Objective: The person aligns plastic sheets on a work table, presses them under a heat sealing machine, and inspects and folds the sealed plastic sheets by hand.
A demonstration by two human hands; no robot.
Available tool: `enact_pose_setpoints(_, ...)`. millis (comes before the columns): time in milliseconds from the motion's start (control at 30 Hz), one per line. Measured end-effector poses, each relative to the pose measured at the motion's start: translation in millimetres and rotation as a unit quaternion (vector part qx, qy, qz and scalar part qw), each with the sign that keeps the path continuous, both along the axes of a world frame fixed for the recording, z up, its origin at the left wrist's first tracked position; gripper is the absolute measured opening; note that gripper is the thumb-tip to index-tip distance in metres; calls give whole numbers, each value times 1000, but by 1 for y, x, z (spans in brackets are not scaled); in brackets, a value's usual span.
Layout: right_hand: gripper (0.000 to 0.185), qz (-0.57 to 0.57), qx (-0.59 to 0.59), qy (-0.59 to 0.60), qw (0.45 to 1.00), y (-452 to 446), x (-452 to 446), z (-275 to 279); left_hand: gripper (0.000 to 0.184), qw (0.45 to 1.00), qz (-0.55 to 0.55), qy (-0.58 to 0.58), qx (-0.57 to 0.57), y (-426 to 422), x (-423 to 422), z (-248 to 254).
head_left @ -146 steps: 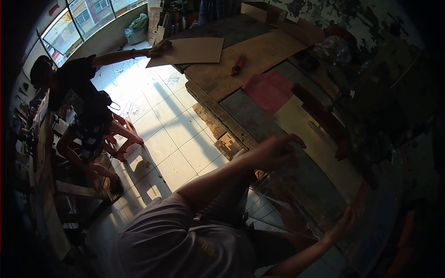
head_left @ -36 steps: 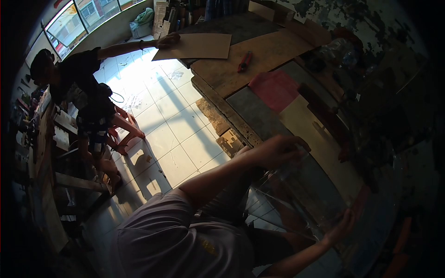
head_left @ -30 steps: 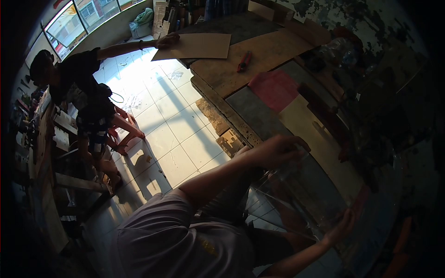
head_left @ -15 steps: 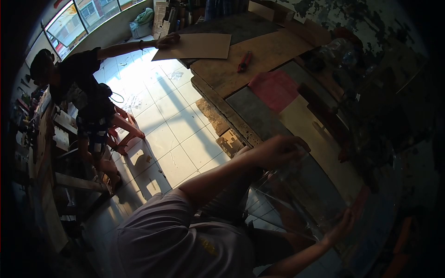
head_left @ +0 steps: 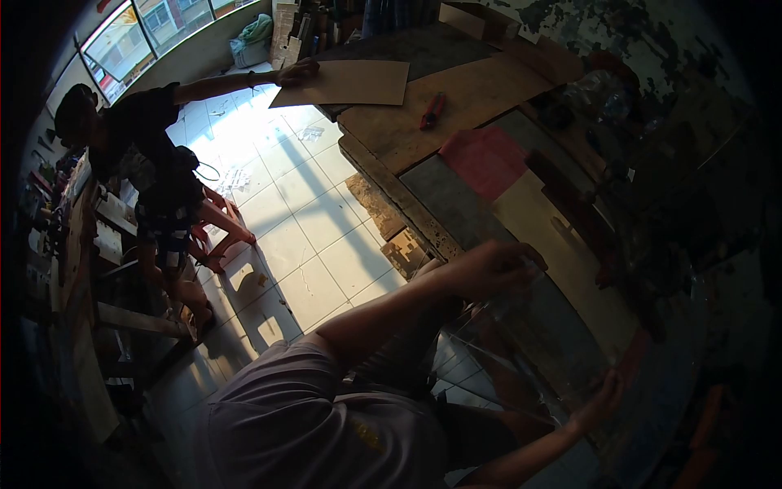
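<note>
My left hand (head_left: 498,270) is over the near edge of the workbench, fingers pinched on clear, shiny plastic film (head_left: 547,398). Lower down, my right hand (head_left: 599,401) grips another part of the same film, its fingers curled at the edge. The film stretches between both hands above my lap and the bench. Whether it is a bag or a loose sheet, I cannot tell. Beyond my left hand lie a tan sheet (head_left: 529,210) and a red cloth (head_left: 484,161) on the bench.
Red-handled pliers (head_left: 432,111) lie on a brown board (head_left: 379,134) farther along. A co-worker (head_left: 134,155) at the left reaches one hand onto a cardboard sheet (head_left: 358,81) at the bench corner. A red stool (head_left: 221,232) stands on the tiled floor (head_left: 301,212).
Both hands stay almost in place, with the film still between them. The whole view has shifted very slightly. The co-worker's hand remains on the cardboard sheet.
</note>
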State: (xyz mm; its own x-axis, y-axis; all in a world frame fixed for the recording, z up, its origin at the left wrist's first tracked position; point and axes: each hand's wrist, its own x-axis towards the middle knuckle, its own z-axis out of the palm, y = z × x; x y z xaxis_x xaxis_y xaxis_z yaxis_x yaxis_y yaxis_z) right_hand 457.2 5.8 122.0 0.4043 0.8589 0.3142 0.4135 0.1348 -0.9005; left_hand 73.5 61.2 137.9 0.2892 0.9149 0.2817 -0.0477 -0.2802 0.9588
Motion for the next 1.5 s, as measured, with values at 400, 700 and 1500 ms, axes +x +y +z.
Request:
enact_pose_setpoints(400,26,-7,-12,10,1000,1,6,-5,29,999,21,15,47,3,2,-7)
enact_pose_setpoints(700,25,-6,-14,-1,1000,3,12,-9,29,998,19,0,52,5,3,-11)
enact_pose_setpoints(1500,26,-7,-5,16,1000,2,6,-6,29,999,15,4,50,5,2,-9)
